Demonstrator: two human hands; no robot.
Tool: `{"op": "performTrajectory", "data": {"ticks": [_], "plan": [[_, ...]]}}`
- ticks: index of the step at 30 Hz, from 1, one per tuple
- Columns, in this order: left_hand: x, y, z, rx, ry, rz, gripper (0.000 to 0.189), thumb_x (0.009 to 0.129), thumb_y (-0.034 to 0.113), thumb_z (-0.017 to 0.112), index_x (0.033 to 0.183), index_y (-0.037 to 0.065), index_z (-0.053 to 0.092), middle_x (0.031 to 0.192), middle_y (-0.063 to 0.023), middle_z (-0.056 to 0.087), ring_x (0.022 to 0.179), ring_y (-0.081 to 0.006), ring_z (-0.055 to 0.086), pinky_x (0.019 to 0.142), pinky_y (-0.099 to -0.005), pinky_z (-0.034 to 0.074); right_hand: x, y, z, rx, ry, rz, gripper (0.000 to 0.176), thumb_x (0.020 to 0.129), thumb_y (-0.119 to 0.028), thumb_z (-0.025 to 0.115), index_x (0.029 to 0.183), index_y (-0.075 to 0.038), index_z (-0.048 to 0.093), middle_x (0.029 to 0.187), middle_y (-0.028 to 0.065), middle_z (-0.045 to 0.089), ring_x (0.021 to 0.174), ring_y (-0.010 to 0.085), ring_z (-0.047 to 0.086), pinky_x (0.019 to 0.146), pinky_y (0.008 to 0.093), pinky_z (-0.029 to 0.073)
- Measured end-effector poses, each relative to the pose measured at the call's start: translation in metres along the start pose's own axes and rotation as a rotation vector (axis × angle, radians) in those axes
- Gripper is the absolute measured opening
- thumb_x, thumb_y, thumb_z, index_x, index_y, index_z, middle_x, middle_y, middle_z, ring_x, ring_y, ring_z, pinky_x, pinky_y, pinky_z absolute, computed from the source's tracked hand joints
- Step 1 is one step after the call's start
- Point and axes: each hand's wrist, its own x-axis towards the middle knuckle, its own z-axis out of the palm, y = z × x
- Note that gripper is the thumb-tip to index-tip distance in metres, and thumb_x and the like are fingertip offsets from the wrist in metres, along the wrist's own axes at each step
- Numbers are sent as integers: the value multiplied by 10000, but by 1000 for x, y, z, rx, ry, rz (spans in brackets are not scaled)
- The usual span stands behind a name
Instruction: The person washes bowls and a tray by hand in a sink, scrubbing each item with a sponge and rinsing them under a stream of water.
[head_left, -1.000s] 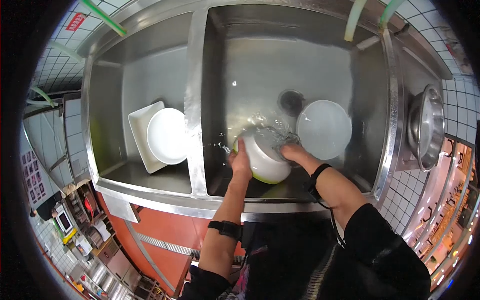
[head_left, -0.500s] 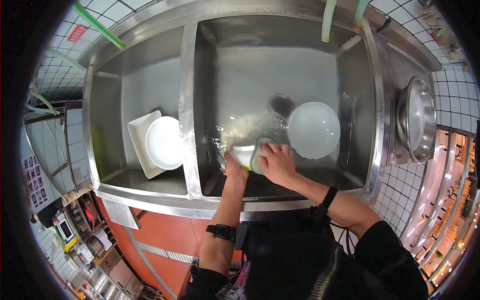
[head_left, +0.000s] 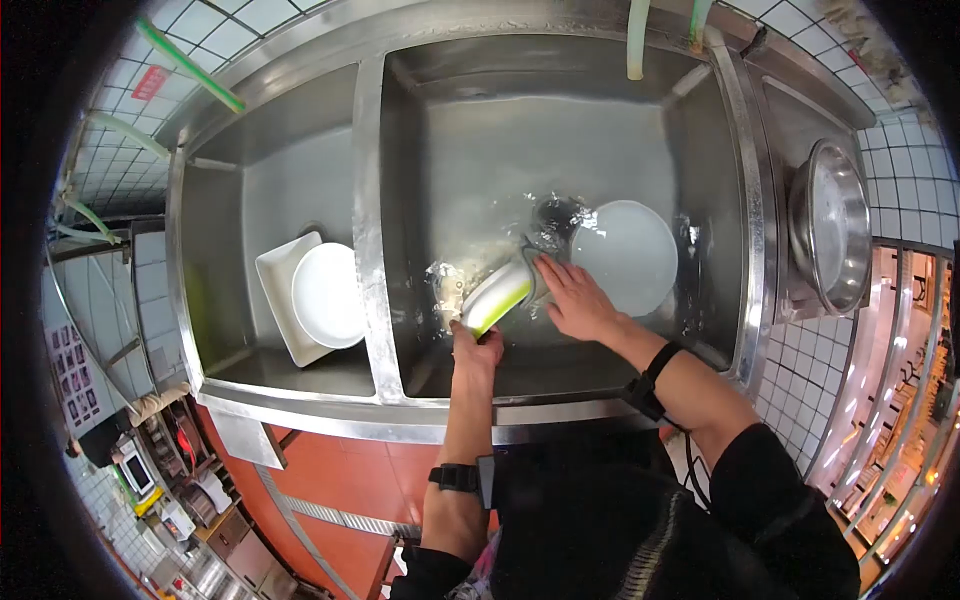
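In the right-hand basin, a white bowl with a green band [head_left: 497, 297] is tilted on its side at the water. My left hand [head_left: 476, 347] grips its lower left edge, thumb on the rim. My right hand [head_left: 580, 300] presses a greyish-green scouring pad [head_left: 530, 260] to the bowl's upper right side, its fingers partly covering the pad. A white round dish [head_left: 625, 262] lies under water just right of my right hand. Ripples and splashes surround the bowl.
The left basin holds a white rectangular dish [head_left: 279, 270] with a white round bowl [head_left: 328, 295] resting on it. A metal divider [head_left: 368, 230] separates the basins. Steel bowls [head_left: 838, 230] stand on the right ledge. Green and pale hoses [head_left: 637, 40] hang over the back rim.
The bowl has turned up on its side, showing more of its green band. My right hand and the pad have moved to its upper right edge.
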Motion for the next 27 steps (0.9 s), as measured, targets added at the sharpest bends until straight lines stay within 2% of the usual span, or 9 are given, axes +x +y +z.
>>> {"op": "performTrajectory", "data": {"ticks": [2, 6, 14, 16, 17, 18, 21, 26, 27], "plan": [[16, 3, -11, 25, 2, 20, 465, 989, 518, 545, 1089, 78, 655, 924, -48, 701, 715, -199, 669, 535, -283, 534, 12, 8, -1, -62, 27, -33, 712, 824, -146, 637, 1468, -26, 359, 1437, 220, 462, 1321, 385, 433, 1106, 491, 350], [14, 8, -14, -47, 58, -33, 441, 966, 496, 602, 994, 60, 668, 858, -50, 694, 679, -180, 652, 513, -293, 527, 35, 16, 28, 75, -26, 270, 545, 802, -71, 638, 1325, -31, 486, 1256, 186, 597, 1174, 376, 569, 978, 459, 478], [34, 35, -24, -125, 14, -81, 401, 1004, 452, 555, 1091, 69, 641, 921, -80, 691, 739, -184, 661, 575, -292, 565, 57, 27, 48, 148, 114, 188, 437, 817, -89, 647, 1241, -30, 559, 1161, 178, 644, 1038, 367, 645, 861, 461, 542], [32, 35, -32, 82, 108, 22, 412, 1000, 458, 559, 1141, 75, 617, 1031, -98, 674, 766, -210, 655, 580, -294, 567, 56, 21, 30, 88, -16, 138, 513, 780, -66, 627, 1283, -5, 548, 1286, 201, 610, 1058, 384, 640, 880, 471, 534], [32, 36, -29, 144, 101, -24, 412, 1018, 455, 519, 1211, 96, 586, 1177, -115, 623, 919, -253, 632, 745, -384, 571, 56, 18, 21, 87, -17, 138, 513, 780, -66, 627, 1283, -5, 548, 1286, 201, 610, 1058, 384, 640, 880, 471, 534], [26, 33, -29, 142, 100, -24, 412, 1018, 455, 519, 1211, 96, 586, 1177, -115, 623, 919, -253, 632, 745, -384, 571, 57, 14, 11, 30, -59, 129, 500, 784, -78, 626, 1272, -2, 548, 1265, 196, 614, 1032, 379, 650, 862, 470, 542], [-26, 11, -15, 594, -78, 158, 504, 1033, 421, 420, 1421, 102, 459, 1454, -133, 452, 1307, -305, 441, 1092, -481, 340, 66, 10, 4, -74, -87, 32, 448, 795, -112, 627, 1224, -3, 558, 1179, 179, 630, 964, 364, 670, 815, 460, 561], [-35, 5, -12, 1077, -221, 486, 671, 969, 441, 503, 1521, 95, 341, 1486, -139, 447, 1356, -322, 417, 1111, -431, 331, 78, -3, 6, -220, -45, -119, 299, 828, -148, 625, 1098, -21, 604, 1000, 132, 658, 836, 318, 705, 725, 449, 569], [-37, 4, -7, 1458, -331, 857, 707, 921, 362, 571, 1518, 71, 330, 1459, -194, 460, 1346, -343, 441, 1097, -450, 356, 80, -8, 7, -302, -21, -171, 278, 821, -157, 625, 1066, -26, 620, 990, 125, 660, 829, 298, 707, 711, 435, 568]]}}
